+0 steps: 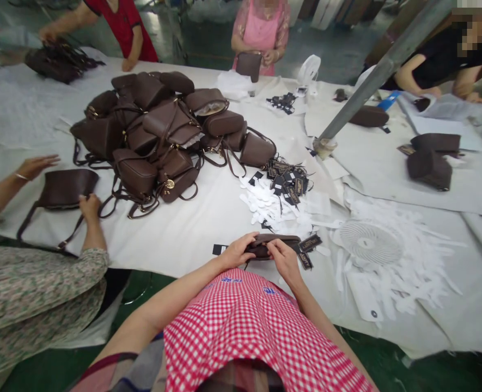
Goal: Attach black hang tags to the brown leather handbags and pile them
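Note:
A small dark brown bag [281,238] lies at the table's front edge, just above the red checked apron. My left hand [241,250] holds its left end, fingers closed on the rim. At the bag's opening, the fingers of my right hand [282,257] are pinched together; whatever is between them is too small to make out. Black tags with gold print [309,243] stick out to the right of the bag, and another black tag [219,249] lies at its left.
Brown bags [142,136] are heaped at the centre left. Black tags [290,182], white strips [265,204] and a white fan [367,242] lie to the right. A slanting metal pole [371,81] rises behind. Another person's hands [89,207] handle a bag at left; other people stand across the table.

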The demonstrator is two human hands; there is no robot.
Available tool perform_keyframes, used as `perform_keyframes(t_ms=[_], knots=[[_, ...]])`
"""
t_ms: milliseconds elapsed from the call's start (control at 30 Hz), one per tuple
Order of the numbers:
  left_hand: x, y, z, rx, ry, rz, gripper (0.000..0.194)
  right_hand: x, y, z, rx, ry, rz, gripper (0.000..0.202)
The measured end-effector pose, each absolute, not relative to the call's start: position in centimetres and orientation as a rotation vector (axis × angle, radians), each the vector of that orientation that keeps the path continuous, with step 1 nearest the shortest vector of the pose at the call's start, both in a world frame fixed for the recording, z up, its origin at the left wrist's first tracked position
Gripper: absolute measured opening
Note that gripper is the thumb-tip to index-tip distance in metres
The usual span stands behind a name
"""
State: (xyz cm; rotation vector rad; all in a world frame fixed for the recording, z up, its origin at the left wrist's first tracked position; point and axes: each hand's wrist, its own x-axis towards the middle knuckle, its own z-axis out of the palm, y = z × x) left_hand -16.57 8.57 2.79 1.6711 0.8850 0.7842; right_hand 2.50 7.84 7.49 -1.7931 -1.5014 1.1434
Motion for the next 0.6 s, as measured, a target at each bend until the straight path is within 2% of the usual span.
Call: perform_keyframes(t_ms=[100, 133, 167, 333, 600], knots=[[-16.5, 8.8, 1.5, 1.539, 0.850, 0.841, 0.087, 2.6, 8.2, 7.7, -1.778, -1.398, 1.265, 0.028], [-16.4, 9.0, 1.0, 1.517, 0.843, 0.847, 0.094, 2.4, 8.3, 7.8, -1.770, -1.391, 1.299, 0.028], [-16.2, 9.1, 0.5, 1.509, 0.836, 0.850, 0.095, 2.1, 8.3, 7.8, -1.756, -1.398, 1.338, 0.029], [-15.4, 9.3, -0.9, 1.510, 0.817, 0.899, 0.072, -0.1, 7.8, 7.9, -1.667, -1.553, 1.399, 0.035], [-16.3, 9.2, 0.6, 1.348, 0.736, 0.779, 0.073, 1.3, 7.9, 8.6, -1.638, -1.308, 1.663, 0.035]])
